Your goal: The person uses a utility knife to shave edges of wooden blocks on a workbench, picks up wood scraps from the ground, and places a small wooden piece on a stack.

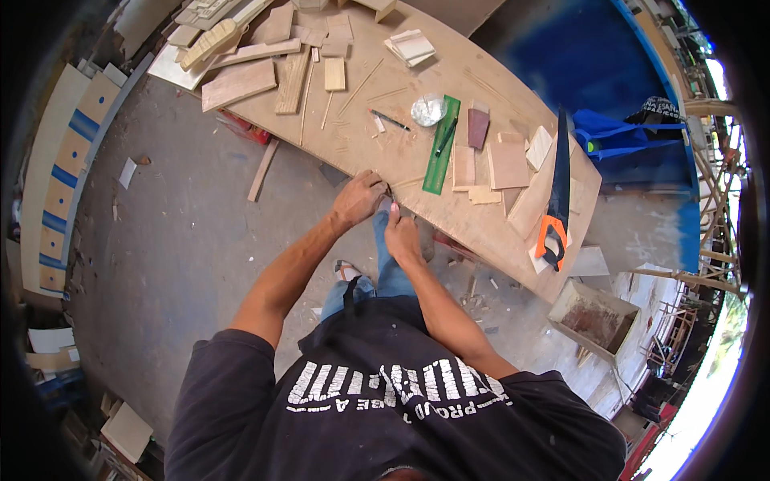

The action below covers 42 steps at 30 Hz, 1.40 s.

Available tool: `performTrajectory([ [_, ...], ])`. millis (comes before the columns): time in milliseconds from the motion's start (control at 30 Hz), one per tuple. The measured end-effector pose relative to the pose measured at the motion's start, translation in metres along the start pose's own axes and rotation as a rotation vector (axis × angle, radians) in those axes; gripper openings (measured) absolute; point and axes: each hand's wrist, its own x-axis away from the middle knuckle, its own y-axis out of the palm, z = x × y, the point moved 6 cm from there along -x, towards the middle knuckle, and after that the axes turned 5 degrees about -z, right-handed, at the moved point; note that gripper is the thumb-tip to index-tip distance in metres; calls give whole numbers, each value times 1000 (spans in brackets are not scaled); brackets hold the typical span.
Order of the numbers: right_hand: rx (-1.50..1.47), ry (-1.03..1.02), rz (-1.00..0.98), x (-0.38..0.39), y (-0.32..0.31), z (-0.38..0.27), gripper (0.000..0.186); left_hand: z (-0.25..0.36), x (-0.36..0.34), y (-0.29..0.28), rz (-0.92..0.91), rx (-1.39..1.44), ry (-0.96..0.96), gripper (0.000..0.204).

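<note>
At the near edge of the plywood worktable (pixel 501 76), my left hand (pixel 359 196) is closed, its fingertips on a small dark item too small to name. Just below and right of it, my right hand (pixel 402 236) is closed with its thumb up, near that item; what it holds is unclear. Beyond them lie a green ruler (pixel 437 168) with a dark pen-like item on it, a pencil (pixel 390 119), a crumpled silvery item (pixel 429 111) and thin wooden sticks (pixel 360 86).
Wood blocks (pixel 237 85) crowd the table's far left; more boards (pixel 507 160) and an orange-handled saw (pixel 552 240) lie right. A blue bag (pixel 601 132) is beyond. A metal bin (pixel 591 317) stands lower right, a loose plank (pixel 263 168) left below the table, a striped panel (pixel 64 192) far left.
</note>
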Motion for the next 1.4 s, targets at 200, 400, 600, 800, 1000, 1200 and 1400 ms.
performTrajectory([
  [200,27,-24,-27,-1,-8,-7,75,0,-4,8,-88,-41,-54,17],
  [400,41,-8,31,-7,-10,-6,81,-16,-2,12,-72,-29,-16,14],
  [600,-356,-80,-55,-6,-38,36,89,6,1,10,76,33,-54,9],
  [800,-244,-122,-19,5,-31,63,91,28,-3,26,34,-26,-39,9],
  [1000,-201,-54,-99,4,-14,65,93,26,-9,30,1,-5,7,9],
  [1200,-171,-21,-99,3,-8,55,92,33,-13,23,-34,39,12,12],
  [1400,-156,10,-61,12,-11,53,92,26,-11,26,-36,33,7,14],
])
